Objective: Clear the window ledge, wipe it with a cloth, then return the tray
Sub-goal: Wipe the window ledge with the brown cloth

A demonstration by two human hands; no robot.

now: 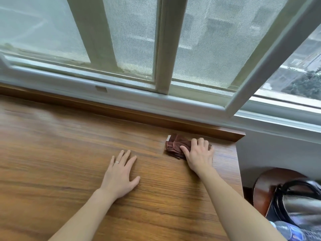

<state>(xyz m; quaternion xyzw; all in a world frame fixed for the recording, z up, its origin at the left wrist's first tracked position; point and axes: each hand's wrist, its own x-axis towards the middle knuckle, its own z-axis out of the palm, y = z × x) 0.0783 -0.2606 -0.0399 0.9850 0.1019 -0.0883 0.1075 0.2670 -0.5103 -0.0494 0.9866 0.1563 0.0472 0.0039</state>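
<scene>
The cloth (177, 146) lies bunched at the far right corner of the ledge (69, 153), against the raised back strip. It looks soft, light and limp, best pressed flat from above. Its long axis runs roughly left to right. The right hand (198, 153) presses it, fingers gently bent over it. The left hand (119, 174) rests flat, fingers released. No tray shows.
</scene>
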